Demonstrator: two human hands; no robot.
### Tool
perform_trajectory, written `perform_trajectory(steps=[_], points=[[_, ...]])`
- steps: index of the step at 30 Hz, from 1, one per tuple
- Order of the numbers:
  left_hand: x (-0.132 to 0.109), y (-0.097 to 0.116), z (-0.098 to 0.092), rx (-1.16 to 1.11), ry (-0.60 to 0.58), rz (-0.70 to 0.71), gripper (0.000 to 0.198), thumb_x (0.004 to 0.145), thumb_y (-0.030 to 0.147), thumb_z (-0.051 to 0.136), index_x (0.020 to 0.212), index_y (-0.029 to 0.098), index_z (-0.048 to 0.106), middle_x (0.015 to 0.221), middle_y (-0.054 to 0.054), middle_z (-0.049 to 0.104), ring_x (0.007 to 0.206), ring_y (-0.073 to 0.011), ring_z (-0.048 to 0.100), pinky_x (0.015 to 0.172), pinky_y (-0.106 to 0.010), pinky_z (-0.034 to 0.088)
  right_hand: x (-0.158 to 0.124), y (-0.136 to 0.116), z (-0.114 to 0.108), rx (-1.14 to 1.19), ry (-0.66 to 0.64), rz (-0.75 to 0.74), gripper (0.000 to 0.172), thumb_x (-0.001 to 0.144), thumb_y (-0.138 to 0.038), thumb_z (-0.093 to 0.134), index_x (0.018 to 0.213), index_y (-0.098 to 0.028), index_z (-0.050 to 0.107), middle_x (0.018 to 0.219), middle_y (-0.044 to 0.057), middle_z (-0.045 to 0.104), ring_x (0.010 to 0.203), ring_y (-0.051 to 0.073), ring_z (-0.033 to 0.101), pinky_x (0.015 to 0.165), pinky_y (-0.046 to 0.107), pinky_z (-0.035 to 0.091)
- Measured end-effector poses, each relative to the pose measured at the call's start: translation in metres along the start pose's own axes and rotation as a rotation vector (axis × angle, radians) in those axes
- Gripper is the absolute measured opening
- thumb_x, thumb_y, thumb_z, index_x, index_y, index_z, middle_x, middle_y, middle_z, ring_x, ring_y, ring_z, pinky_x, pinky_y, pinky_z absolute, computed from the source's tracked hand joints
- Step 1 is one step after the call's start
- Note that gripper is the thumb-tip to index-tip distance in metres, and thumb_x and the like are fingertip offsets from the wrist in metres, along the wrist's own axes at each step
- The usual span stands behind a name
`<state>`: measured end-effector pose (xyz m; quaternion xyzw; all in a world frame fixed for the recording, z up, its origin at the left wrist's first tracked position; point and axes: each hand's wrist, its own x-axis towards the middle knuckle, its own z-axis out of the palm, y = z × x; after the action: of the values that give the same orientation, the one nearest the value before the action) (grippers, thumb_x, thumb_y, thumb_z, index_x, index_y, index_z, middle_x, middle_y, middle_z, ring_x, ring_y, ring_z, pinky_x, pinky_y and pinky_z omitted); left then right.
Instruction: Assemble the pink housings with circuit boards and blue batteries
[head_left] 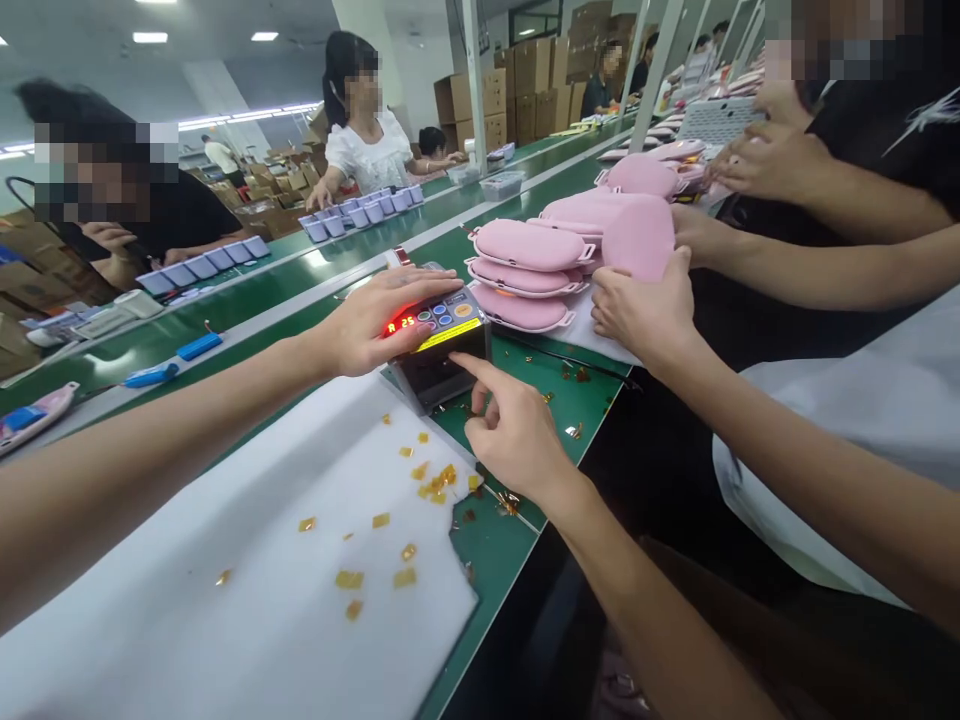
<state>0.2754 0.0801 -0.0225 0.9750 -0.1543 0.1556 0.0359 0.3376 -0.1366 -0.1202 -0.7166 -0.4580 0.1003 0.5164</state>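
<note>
Pink cases crowd the dispenser's far side. I see the left hand spread atop it, the right hand half-open, index extended.

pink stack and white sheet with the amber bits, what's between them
In the head view, the gray machine stands between them, with the left hand on top.

the left hand partly hides the device.
</note>
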Motion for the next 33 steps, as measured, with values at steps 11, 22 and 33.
perform_trajectory(steps=[11, 22, 33], points=[[0.000, 0.013, -0.005, -0.010, -0.006, -0.041, 0.055, 0.098, 0.050, 0.037, 0.143, 0.021, 0.048, 0.147, -0.010, 0.050, 0.137, -0.0310, 0.045, 0.116, -0.051, 0.033, 0.000, 0.002, 0.006, 0.289, -0.043, 0.061, 0.073, 0.066, -0.009, 0.052, 0.136, -0.030, 0.053, 0.076, -0.007, 0.051, 0.054, 0.006, 0.047, 0.062, 0.024, 0.043], [0.001, 0.010, -0.004, -0.014, -0.010, -0.028, 0.058, 0.097, 0.053, 0.034, 0.142, 0.019, 0.049, 0.146, -0.012, 0.051, 0.136, -0.0304, 0.045, 0.116, -0.051, 0.034, 0.004, 0.004, -0.001, 0.491, -0.126, 0.092, 0.070, 0.067, -0.008, 0.051, 0.134, -0.027, 0.053, 0.074, -0.007, 0.051, 0.050, 0.004, 0.042, 0.050, 0.018, 0.036], [0.001, 0.007, -0.002, -0.023, 0.013, -0.005, 0.057, 0.097, 0.053, 0.034, 0.141, 0.019, 0.049, 0.146, -0.012, 0.051, 0.136, -0.0294, 0.046, 0.116, -0.050, 0.034, 0.012, 0.011, -0.004, 0.535, -0.142, 0.050, 0.064, 0.065, -0.010, 0.051, 0.128, -0.025, 0.057, 0.074, -0.006, 0.051, 0.054, 0.005, 0.040, 0.051, 0.020, 0.035]])
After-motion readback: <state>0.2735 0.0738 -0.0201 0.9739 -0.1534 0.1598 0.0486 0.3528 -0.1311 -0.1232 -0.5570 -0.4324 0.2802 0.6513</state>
